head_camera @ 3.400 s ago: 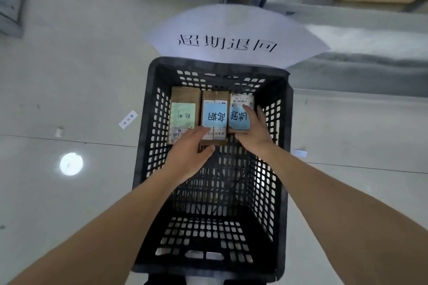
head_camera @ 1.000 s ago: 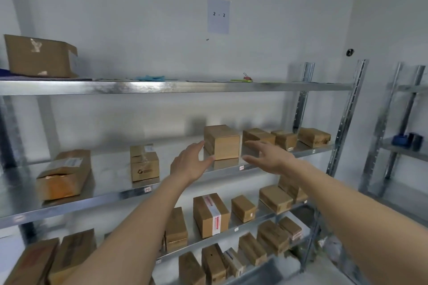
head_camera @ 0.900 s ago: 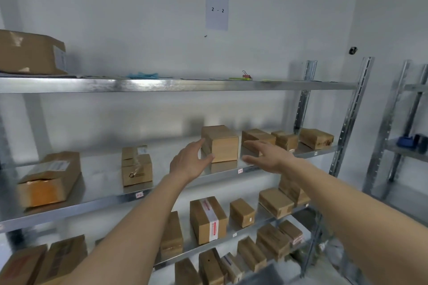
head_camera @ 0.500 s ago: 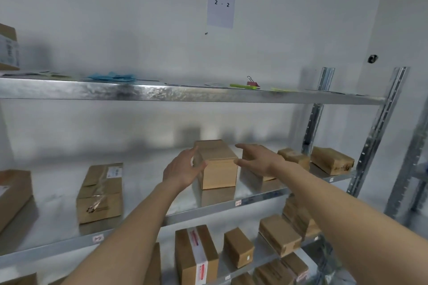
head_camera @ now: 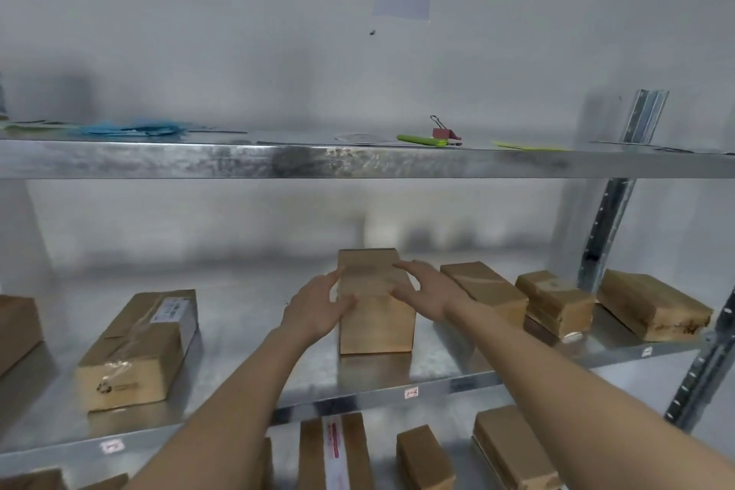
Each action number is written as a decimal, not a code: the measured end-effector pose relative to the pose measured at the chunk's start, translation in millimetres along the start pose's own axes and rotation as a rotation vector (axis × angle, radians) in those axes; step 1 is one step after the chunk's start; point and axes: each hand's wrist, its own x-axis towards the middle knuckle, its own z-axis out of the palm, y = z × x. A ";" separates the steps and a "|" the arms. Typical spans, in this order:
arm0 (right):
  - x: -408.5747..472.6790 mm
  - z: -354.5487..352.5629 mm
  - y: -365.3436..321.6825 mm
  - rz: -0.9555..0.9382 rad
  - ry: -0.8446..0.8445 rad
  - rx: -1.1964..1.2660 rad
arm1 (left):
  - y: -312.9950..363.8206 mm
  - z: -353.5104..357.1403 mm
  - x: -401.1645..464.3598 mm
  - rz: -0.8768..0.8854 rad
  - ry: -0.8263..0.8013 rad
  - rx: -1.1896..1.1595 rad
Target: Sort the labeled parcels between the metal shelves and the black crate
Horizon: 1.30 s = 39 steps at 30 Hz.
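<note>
A plain brown cardboard parcel (head_camera: 376, 324) stands upright on the middle metal shelf (head_camera: 449, 384). My left hand (head_camera: 318, 308) presses against its left side, fingers spread over the upper corner. My right hand (head_camera: 427, 286) lies on its top right edge, thumb on the front face. The parcel rests on the shelf between both palms. No label shows on its visible faces. The black crate is out of view.
A long taped parcel (head_camera: 139, 350) lies to the left, and three smaller parcels (head_camera: 557, 300) to the right. The upper shelf (head_camera: 358, 161) holds a green pen, a binder clip and blue cloth. More parcels (head_camera: 338, 450) sit on the shelf below. A steel upright (head_camera: 604, 235) stands right.
I turned from the black crate to the shelves and stepped closer. Both hands reached forward and closed in on the middle parcel, which they now touch on both sides.
</note>
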 end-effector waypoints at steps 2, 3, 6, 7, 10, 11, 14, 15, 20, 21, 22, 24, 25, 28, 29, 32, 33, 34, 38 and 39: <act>13.2 5.9 16.0 0.010 0.005 0.093 | 4.0 8.3 6.8 -0.032 0.000 -0.024; 19.8 8.4 23.2 0.021 0.005 0.136 | 6.7 12.7 10.4 -0.050 0.004 -0.030; 35.6 14.8 40.8 0.009 -0.030 0.199 | 12.9 26.2 21.3 -0.078 -0.003 -0.002; 39.3 16.4 45.2 -0.013 -0.045 0.209 | 12.9 30.1 24.9 -0.082 -0.018 0.016; 47.0 20.2 57.2 -0.028 -0.079 0.271 | 12.4 37.8 35.1 -0.111 -0.049 0.036; 48.6 21.3 60.5 -0.007 -0.098 0.327 | 11.3 40.1 38.2 -0.127 -0.053 0.007; 51.1 24.1 63.5 0.040 -0.173 0.534 | 8.6 46.7 43.4 -0.166 -0.063 -0.095; 51.0 24.3 62.2 0.050 -0.196 0.583 | 7.9 48.0 43.7 -0.181 -0.063 -0.140; 49.3 26.6 55.7 0.091 -0.149 0.722 | 4.4 46.1 36.8 -0.233 0.024 -0.404; 47.7 26.3 54.5 0.101 -0.140 0.736 | 4.5 44.3 35.3 -0.229 0.031 -0.446; 46.0 25.8 53.2 0.106 -0.132 0.751 | 4.9 42.9 34.3 -0.225 0.035 -0.475; 43.3 24.1 50.5 0.111 -0.112 0.772 | 10.6 38.0 31.2 -0.211 0.050 -0.509; 42.1 22.4 48.1 0.111 -0.095 0.780 | 14.5 35.2 30.0 -0.206 0.061 -0.512; 41.6 20.9 43.4 0.103 -0.004 0.808 | 19.3 26.6 28.1 -0.228 0.079 -0.518; 40.8 19.6 40.4 0.102 0.027 0.801 | 18.8 23.7 28.1 -0.232 0.085 -0.525; 41.3 16.8 32.8 0.123 0.058 0.794 | 19.0 15.2 27.7 -0.251 0.112 -0.532; 41.3 15.4 30.5 0.132 0.048 0.788 | 21.2 12.8 26.7 -0.245 0.126 -0.524; 40.7 14.3 27.4 0.138 0.044 0.779 | 23.5 10.8 25.8 -0.232 0.141 -0.514; 38.5 9.2 17.1 0.121 0.084 0.712 | 25.2 3.1 24.7 -0.188 0.201 -0.520; 36.6 6.9 13.8 0.126 0.091 0.706 | 24.7 0.5 24.5 -0.186 0.218 -0.529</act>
